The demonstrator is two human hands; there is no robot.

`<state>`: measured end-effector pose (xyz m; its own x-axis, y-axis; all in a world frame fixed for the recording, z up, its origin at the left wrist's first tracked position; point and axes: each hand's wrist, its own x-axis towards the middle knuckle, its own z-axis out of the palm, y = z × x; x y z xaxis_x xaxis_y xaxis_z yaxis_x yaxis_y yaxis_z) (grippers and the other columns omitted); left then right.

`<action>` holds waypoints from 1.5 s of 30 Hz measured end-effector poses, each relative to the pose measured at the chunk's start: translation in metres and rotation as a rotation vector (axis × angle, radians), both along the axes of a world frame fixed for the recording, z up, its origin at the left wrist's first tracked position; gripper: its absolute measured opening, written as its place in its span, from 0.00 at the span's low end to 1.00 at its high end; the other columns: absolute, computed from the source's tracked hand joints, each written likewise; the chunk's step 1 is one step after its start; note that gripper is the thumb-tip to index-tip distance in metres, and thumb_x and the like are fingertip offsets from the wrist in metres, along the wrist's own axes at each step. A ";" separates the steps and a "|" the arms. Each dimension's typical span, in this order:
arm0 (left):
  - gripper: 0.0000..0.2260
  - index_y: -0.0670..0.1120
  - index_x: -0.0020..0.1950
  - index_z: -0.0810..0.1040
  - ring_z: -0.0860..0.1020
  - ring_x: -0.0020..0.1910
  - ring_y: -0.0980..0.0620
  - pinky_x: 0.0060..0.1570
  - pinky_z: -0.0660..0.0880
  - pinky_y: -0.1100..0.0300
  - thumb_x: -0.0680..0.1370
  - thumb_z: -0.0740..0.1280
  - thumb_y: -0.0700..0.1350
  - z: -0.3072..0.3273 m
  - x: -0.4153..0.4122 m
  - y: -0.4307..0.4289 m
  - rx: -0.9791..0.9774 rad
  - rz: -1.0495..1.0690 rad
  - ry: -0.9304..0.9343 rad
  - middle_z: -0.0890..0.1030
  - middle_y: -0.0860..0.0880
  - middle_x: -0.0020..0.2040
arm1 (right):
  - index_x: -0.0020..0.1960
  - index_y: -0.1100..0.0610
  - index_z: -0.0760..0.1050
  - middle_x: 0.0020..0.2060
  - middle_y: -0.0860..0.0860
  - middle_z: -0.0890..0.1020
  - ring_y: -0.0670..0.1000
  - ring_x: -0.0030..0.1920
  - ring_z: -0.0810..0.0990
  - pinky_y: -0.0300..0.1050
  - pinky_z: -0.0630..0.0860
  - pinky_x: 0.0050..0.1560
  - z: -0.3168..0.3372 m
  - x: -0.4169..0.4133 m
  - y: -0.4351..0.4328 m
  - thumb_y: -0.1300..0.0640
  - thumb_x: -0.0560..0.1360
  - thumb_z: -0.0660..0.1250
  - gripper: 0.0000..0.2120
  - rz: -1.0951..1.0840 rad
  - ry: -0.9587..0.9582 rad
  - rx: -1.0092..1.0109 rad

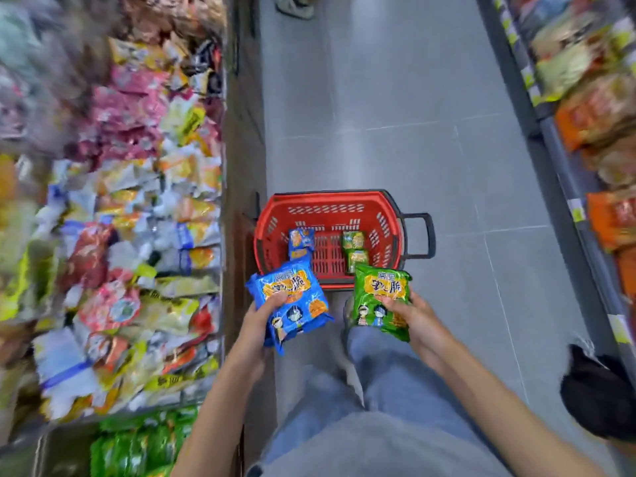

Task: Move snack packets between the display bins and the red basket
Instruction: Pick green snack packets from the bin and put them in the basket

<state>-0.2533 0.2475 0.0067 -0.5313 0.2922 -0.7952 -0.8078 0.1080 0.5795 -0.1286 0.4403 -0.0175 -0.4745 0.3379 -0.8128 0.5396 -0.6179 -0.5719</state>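
The red basket (pixel 275 218) stands on the grey floor in the aisle. Inside it lie a small blue packet (pixel 301 241) at the left and two green packets (pixel 354 249) at the right. My left hand (pixel 265 315) grips a blue snack packet (pixel 296 304) just above the basket's near rim. My right hand (pixel 409 315) grips a green snack packet (pixel 380 301) beside the basket's near right corner. Both packets are held face up, thumbs on top.
Display bins (pixel 137 218) full of mixed snack packets run along the left, with green packets (pixel 144 442) in the nearest one. Shelves of orange packets (pixel 605 218) line the right. My legs in jeans (pixel 378 390) are below, and a black object (pixel 599 397) sits at lower right.
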 end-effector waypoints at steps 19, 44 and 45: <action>0.18 0.45 0.63 0.76 0.84 0.43 0.50 0.44 0.81 0.57 0.75 0.67 0.48 -0.374 -0.181 0.135 -0.285 -0.192 -0.083 0.83 0.45 0.52 | 0.59 0.56 0.74 0.55 0.54 0.76 0.47 0.38 0.76 0.33 0.71 0.20 -0.412 -0.203 0.128 0.54 0.71 0.71 0.19 -0.251 -0.466 -0.244; 0.19 0.47 0.57 0.80 0.82 0.51 0.42 0.59 0.75 0.45 0.68 0.72 0.51 -0.517 -0.199 0.116 -0.229 -0.167 -0.208 0.84 0.44 0.51 | 0.59 0.59 0.71 0.50 0.52 0.79 0.52 0.47 0.81 0.45 0.79 0.50 -0.511 -0.248 0.099 0.58 0.76 0.65 0.13 -0.206 -0.450 0.089; 0.24 0.46 0.59 0.79 0.81 0.53 0.41 0.59 0.75 0.44 0.65 0.73 0.52 -0.513 -0.198 0.117 -0.234 -0.174 -0.215 0.84 0.43 0.53 | 0.55 0.56 0.73 0.51 0.52 0.79 0.51 0.50 0.80 0.45 0.79 0.50 -0.499 -0.249 0.089 0.54 0.76 0.66 0.10 -0.089 -0.354 0.039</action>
